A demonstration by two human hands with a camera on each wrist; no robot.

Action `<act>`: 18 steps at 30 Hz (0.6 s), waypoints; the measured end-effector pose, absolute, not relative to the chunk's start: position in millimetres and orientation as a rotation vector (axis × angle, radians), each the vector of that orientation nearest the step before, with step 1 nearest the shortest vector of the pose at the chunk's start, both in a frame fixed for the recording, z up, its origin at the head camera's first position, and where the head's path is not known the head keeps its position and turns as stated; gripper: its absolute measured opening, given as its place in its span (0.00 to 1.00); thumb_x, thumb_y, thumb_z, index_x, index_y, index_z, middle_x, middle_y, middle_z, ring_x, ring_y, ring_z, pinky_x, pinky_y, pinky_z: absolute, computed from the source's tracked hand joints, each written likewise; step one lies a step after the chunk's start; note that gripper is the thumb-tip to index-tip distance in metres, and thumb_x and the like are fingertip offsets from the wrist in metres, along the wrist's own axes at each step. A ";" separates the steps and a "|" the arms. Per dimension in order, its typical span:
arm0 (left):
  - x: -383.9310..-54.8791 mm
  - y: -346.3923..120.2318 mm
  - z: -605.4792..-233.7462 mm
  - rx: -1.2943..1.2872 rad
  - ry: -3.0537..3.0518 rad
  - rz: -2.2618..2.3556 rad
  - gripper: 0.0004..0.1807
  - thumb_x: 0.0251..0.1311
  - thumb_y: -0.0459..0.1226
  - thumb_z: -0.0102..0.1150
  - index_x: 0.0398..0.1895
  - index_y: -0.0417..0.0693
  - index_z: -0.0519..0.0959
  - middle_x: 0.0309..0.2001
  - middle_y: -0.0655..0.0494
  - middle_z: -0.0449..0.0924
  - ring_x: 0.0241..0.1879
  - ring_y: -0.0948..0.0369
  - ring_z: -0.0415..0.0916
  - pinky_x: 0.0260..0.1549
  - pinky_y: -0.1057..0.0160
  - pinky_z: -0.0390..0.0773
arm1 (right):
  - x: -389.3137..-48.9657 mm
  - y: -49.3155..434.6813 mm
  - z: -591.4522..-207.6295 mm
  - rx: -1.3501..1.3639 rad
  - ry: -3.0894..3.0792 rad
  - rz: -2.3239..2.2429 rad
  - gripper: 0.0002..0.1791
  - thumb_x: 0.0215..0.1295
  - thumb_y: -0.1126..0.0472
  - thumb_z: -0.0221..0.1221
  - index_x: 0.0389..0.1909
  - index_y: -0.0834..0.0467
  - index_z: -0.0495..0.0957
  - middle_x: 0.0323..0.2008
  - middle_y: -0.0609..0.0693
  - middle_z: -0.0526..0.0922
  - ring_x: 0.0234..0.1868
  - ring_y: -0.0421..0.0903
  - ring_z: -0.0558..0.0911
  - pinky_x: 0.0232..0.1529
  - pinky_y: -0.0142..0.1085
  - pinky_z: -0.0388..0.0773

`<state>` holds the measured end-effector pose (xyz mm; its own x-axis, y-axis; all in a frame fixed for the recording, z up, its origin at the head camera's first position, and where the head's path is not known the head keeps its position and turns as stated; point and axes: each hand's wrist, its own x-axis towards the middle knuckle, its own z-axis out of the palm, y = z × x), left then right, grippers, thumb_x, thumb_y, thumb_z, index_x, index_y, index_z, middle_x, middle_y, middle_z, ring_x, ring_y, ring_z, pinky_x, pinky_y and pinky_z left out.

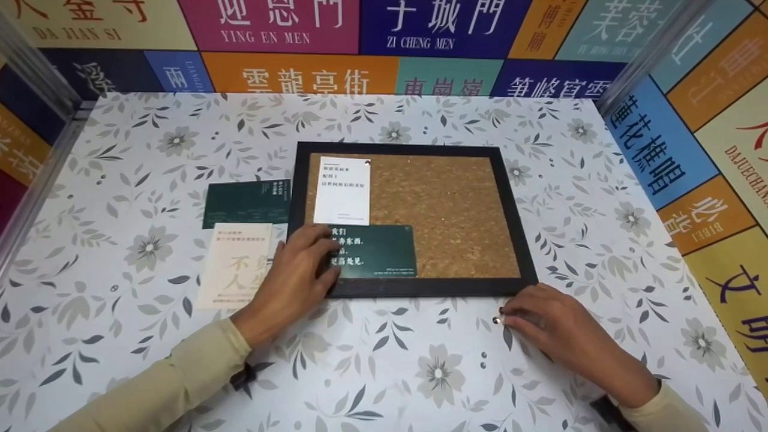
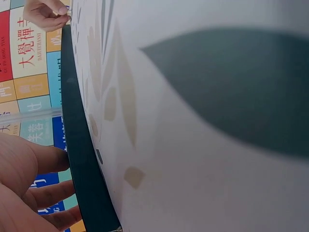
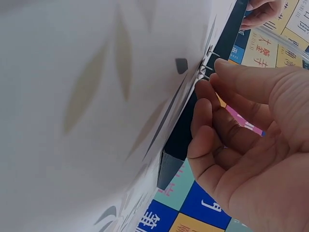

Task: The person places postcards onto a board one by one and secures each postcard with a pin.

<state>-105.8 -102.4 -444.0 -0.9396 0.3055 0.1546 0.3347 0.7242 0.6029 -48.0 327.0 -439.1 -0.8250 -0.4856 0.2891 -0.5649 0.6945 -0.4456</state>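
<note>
A black-framed cork board point(image 1: 462, 204) lies on the table. A white printed card point(image 1: 342, 195) is on its upper left, with a small dark dot at the card's top right corner. Below it sits a dark green card point(image 1: 384, 255) with white writing. My left hand point(image 1: 303, 270) rests across the frame's lower left, fingertips on the green card's left part, hiding some of its text. By the lower right corner, my right hand point(image 1: 555, 327) has thumb and forefinger tips together at small shiny thumbtacks point(image 1: 498, 320), pinching one; the right wrist view shows thin metal points there point(image 3: 205, 71).
Left of the board lie another dark green card point(image 1: 243, 204) and a cream card point(image 1: 234, 264) with gold characters, partly overlapping it. The table point(image 1: 420, 348) has a floral cover. Panels with coloured lettering point(image 1: 300, 72) stand behind and at both sides.
</note>
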 end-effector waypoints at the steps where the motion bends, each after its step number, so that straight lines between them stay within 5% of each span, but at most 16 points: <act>1: -105.8 -102.5 -444.0 -0.536 -2.873 -1.016 0.20 0.70 0.33 0.73 0.63 0.39 0.86 0.76 0.42 0.73 0.79 0.46 0.65 0.75 0.23 0.58 | -47.9 327.1 -439.1 0.849 -2.762 0.804 0.14 0.58 0.69 0.80 0.41 0.50 0.92 0.40 0.38 0.90 0.40 0.38 0.85 0.46 0.22 0.77; 18: -106.8 -102.1 -445.0 -0.557 -2.845 -1.016 0.19 0.69 0.33 0.74 0.61 0.37 0.86 0.75 0.41 0.74 0.79 0.45 0.66 0.74 0.23 0.61 | -49.2 328.4 -435.6 0.798 -2.827 0.828 0.13 0.60 0.71 0.79 0.39 0.50 0.92 0.38 0.37 0.89 0.38 0.35 0.84 0.40 0.25 0.79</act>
<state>-106.8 -102.1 -445.0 -0.9319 0.3124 0.1845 0.3586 0.7157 0.5993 -49.2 328.4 -435.6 -0.8595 -0.4589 0.2250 -0.5078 0.7166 -0.4781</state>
